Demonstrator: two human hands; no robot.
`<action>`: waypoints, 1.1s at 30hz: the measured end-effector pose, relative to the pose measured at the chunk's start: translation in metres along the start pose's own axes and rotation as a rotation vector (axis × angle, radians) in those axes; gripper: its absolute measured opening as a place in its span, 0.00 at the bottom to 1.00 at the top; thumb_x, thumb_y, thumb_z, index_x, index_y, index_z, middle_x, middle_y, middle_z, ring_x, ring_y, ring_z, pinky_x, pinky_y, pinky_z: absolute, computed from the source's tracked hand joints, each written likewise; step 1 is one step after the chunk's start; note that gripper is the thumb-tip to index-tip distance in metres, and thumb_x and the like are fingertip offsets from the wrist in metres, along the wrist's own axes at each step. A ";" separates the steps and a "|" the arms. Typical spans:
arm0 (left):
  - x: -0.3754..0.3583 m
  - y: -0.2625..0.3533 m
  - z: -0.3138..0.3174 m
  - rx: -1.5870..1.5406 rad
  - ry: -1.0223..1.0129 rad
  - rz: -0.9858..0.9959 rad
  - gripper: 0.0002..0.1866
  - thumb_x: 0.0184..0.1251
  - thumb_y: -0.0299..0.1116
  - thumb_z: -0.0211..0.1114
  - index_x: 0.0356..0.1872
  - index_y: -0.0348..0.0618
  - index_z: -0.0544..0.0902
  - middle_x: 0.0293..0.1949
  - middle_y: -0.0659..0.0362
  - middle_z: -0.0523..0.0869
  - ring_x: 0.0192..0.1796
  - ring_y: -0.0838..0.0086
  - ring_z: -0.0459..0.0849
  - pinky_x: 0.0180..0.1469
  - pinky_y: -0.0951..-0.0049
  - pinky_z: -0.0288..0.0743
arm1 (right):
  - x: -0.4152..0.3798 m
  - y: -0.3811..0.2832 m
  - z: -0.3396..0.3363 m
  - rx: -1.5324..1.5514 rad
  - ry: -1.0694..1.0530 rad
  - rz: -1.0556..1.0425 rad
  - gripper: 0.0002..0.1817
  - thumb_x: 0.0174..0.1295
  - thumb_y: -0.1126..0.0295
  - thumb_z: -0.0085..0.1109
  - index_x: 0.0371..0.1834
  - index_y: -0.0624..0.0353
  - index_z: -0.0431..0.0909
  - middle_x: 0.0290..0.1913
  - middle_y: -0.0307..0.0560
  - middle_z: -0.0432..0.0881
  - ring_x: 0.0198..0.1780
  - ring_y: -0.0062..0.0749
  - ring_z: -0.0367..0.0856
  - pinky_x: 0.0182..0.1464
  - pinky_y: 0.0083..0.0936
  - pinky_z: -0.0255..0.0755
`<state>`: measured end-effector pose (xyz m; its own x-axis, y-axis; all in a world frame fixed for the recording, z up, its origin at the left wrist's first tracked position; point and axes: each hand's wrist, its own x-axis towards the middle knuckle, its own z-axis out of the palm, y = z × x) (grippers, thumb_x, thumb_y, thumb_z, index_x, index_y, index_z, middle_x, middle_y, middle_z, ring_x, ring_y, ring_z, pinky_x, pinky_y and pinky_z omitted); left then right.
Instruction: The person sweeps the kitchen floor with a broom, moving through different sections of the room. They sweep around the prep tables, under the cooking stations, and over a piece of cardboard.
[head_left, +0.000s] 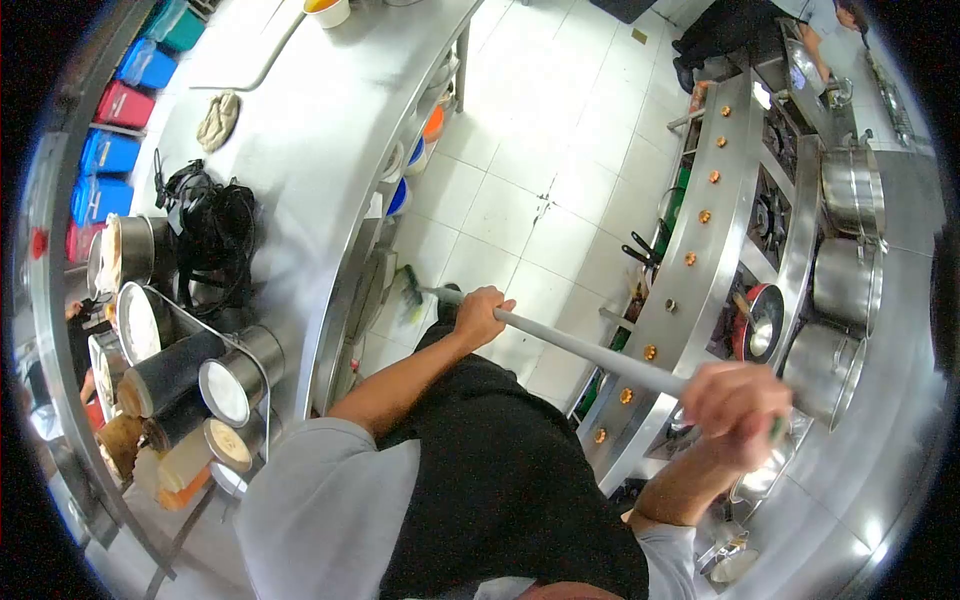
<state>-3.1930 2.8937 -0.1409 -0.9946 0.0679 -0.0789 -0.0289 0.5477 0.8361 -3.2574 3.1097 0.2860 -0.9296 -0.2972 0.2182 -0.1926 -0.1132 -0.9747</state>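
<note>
A broom with a long grey handle (595, 352) runs slantwise across the front of my body. My left hand (483, 317) is wrapped round its lower part, not far above the head. Near the handle's top end, my right hand (738, 412) is closed round it, slightly blurred, with a bit of green showing past the fingers. The dark and yellow-green bristles (411, 290) are down by the floor, beside the base of the steel counter.
On the left, a steel counter (300, 130) carries a black bag (208, 230), a cloth (217, 121) and several containers. The stove (690, 260) lines the right, with a red pan (762, 322) and large pots (845, 285). White floor tiles (520, 215) lie between. Another person (735, 35) stands at the far right.
</note>
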 end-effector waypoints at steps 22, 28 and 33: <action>-0.203 0.109 0.107 0.215 -0.662 0.017 0.11 0.65 0.41 0.74 0.39 0.46 0.86 0.41 0.49 0.87 0.52 0.46 0.87 0.54 0.44 0.81 | -0.216 -0.051 -0.100 0.165 -0.129 0.081 0.30 0.74 0.49 0.70 0.18 0.54 0.72 0.17 0.38 0.73 0.17 0.32 0.76 0.21 0.29 0.72; -0.103 0.034 0.140 0.261 -0.209 0.199 0.13 0.71 0.45 0.72 0.31 0.49 0.87 0.39 0.53 0.85 0.45 0.51 0.86 0.46 0.50 0.81 | -0.210 -0.062 -0.039 -0.287 -0.701 -0.029 0.26 0.65 0.60 0.77 0.17 0.54 0.69 0.19 0.41 0.67 0.23 0.41 0.76 0.24 0.38 0.68; 0.019 0.009 0.110 0.194 -0.166 0.119 0.13 0.74 0.46 0.72 0.41 0.47 0.89 0.47 0.50 0.87 0.51 0.50 0.87 0.53 0.47 0.82 | -0.203 -0.010 0.009 -0.554 -0.613 -0.059 0.25 0.61 0.60 0.79 0.19 0.54 0.69 0.24 0.40 0.72 0.33 0.40 0.83 0.29 0.38 0.74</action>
<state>-3.2013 2.9918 -0.1949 -0.9594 0.2680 -0.0878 0.1224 0.6760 0.7267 -3.0635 3.1623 0.2515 -0.6072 -0.7881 0.1011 -0.5118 0.2906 -0.8085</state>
